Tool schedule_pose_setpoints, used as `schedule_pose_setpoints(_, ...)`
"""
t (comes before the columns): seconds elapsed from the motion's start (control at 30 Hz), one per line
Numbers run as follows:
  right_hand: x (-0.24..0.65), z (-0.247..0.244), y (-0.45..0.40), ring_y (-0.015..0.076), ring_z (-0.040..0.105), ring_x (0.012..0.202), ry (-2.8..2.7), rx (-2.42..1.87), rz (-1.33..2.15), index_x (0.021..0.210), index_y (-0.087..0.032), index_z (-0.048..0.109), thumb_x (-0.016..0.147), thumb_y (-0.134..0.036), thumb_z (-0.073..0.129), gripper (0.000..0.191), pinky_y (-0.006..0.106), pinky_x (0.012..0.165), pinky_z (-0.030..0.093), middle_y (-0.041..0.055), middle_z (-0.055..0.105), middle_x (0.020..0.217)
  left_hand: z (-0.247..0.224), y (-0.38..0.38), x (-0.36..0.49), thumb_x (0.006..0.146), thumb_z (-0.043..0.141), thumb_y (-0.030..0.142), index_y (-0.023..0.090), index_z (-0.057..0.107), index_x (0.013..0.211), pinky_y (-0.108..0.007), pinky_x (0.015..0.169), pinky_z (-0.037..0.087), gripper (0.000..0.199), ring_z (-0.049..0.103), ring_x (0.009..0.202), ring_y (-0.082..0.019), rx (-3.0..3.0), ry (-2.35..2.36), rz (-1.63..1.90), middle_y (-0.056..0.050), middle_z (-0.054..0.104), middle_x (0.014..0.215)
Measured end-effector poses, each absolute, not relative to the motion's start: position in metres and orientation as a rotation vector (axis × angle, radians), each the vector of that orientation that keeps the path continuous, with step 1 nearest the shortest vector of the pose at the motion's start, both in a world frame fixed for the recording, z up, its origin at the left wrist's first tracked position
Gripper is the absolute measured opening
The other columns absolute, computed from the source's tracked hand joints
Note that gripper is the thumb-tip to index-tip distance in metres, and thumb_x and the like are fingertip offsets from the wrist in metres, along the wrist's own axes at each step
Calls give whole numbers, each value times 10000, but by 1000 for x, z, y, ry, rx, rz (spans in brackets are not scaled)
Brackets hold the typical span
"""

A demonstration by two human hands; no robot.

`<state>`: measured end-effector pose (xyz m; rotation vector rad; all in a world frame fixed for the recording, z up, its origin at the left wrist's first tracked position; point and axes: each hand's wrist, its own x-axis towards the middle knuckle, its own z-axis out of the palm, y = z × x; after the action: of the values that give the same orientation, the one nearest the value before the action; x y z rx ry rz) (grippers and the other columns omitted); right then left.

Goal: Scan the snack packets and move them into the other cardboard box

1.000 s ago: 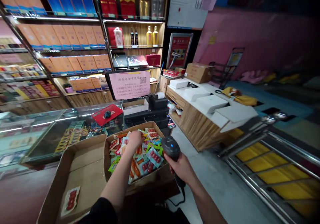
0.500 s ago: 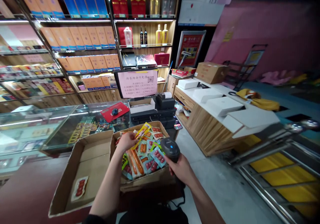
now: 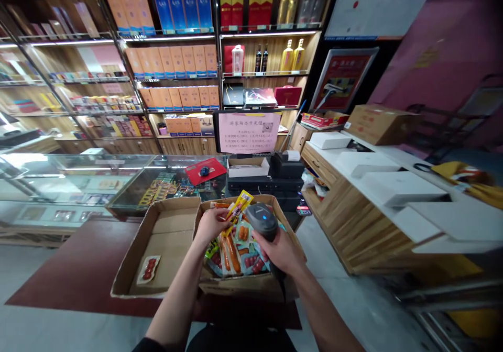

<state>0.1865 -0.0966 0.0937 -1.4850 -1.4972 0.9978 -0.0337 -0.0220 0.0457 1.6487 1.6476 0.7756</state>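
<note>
My left hand [image 3: 212, 226] pinches a narrow yellow snack packet [image 3: 239, 208] by its lower end, holding it tilted above the right-hand cardboard box [image 3: 236, 285]. In my right hand [image 3: 282, 250] is a dark barcode scanner [image 3: 262, 220] with a small blue light, its head close to the packet's right side. Beneath both hands the box is filled with packaged sausages [image 3: 230, 255] and other small snack packs. To the left stands a second, shallower cardboard box [image 3: 173, 244], where a single pack of red sausages [image 3: 149, 270] lies on the bottom.
Behind the boxes are a monitor with a pink sign [image 3: 248, 132], a receipt printer [image 3: 287, 164] and a white tray [image 3: 248, 167]. A mouse [image 3: 205, 171] sits on a red mat by the glass display counter [image 3: 78, 184]. A wooden cabinet [image 3: 353, 210] stands right; stocked shelves line the back.
The view has swung left, so things appear farther right. The scanner has moved left and nearer to the yellow packet, which stays in my left hand.
</note>
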Motion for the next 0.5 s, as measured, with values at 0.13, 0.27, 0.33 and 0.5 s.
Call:
schedule_pose_setpoints(0.13, 185, 97, -93, 237, 685, 639, -1563, -1469, 985, 733, -240, 659, 782, -489, 660, 254, 269, 549, 516, 16, 625, 501, 50, -24, -37, 676, 784, 205, 216, 765, 1062, -223, 707, 527, 387, 714, 796, -170, 1681, 1649, 810, -16, 771, 917)
schedule_pose_setpoints(0.27, 185, 97, -89, 193, 610, 481, -1612, -1484, 987, 619, -234, 574, 817, -496, 631, 333, 273, 490, 476, 14, 591, 465, 54, -24, -41, 696, 764, 233, 241, 769, 1074, -231, 711, 520, 378, 714, 812, -180, 1745, 1612, 826, -10, 774, 907)
schedule_pose_setpoints(0.33, 185, 95, -88, 175, 578, 439, -1618, -1473, 1001, 614, -233, 561, 828, -501, 622, 349, 269, 472, 459, 8, 578, 453, 56, -24, -41, 700, 758, 233, 242, 766, 1091, -232, 707, 517, 391, 714, 815, -184, 1746, 1612, 823, -15, 775, 905)
schedule_pose_setpoints(0.5, 187, 94, -86, 171, 569, 428, -1621, -1489, 967, 642, -224, 587, 824, -519, 629, 349, 264, 456, 445, 9, 584, 458, 55, -23, -40, 697, 755, 230, 237, 767, 1083, -233, 725, 515, 386, 714, 819, -181, 1742, 1598, 815, -23, 774, 936)
